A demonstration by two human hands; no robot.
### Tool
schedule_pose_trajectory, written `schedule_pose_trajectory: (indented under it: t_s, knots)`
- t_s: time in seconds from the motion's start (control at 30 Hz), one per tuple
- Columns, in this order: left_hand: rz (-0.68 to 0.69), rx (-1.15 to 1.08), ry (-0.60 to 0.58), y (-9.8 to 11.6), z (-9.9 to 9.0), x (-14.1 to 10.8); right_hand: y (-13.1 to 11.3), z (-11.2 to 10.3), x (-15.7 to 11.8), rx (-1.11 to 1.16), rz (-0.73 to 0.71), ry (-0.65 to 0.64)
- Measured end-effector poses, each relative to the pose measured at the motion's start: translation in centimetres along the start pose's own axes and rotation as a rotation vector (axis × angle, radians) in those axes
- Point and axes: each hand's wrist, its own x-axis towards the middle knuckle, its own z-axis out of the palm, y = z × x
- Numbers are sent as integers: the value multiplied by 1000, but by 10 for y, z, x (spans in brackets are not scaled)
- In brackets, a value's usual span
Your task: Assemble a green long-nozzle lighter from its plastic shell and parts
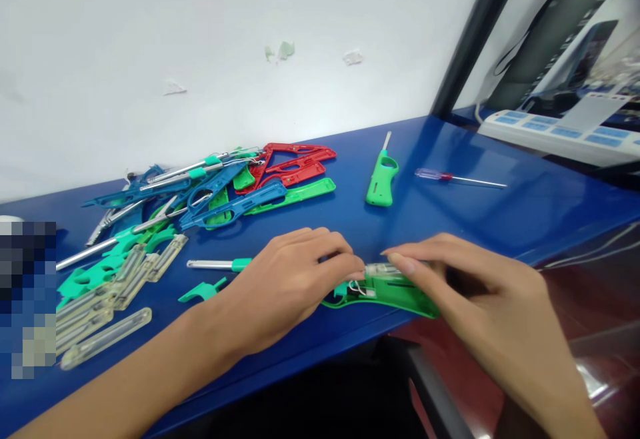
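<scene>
A green half shell (395, 296) lies near the table's front edge, with a white wire and a metal tube with a green collar (215, 264) reaching out to its left. My left hand (295, 286) rests over the shell's left part, its thumb and fingers closed together on a part I cannot make out. My right hand (465, 286) pinches a clear plastic tank (383, 270) at the shell's upper edge. Beside my left wrist is a small green trigger piece (203, 290).
Blue, red (300, 176) and green shells with metal tubes are piled at the back left. Clear tanks (107, 339) lie front left. A green lighter (383, 181) and a screwdriver (460, 178) lie behind my hands; a power strip (560, 134) is far right.
</scene>
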Motion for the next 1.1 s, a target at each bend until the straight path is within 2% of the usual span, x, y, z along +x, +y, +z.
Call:
schedule_pose_trajectory:
  t_s: [0.67, 1.1]
  knots:
    - [-53, -58, -70, 3, -1, -3, 0, -7, -5, 32, -29, -143]
    - [21, 89, -67, 8, -7, -1, 5, -12, -6, 46, -108, -208]
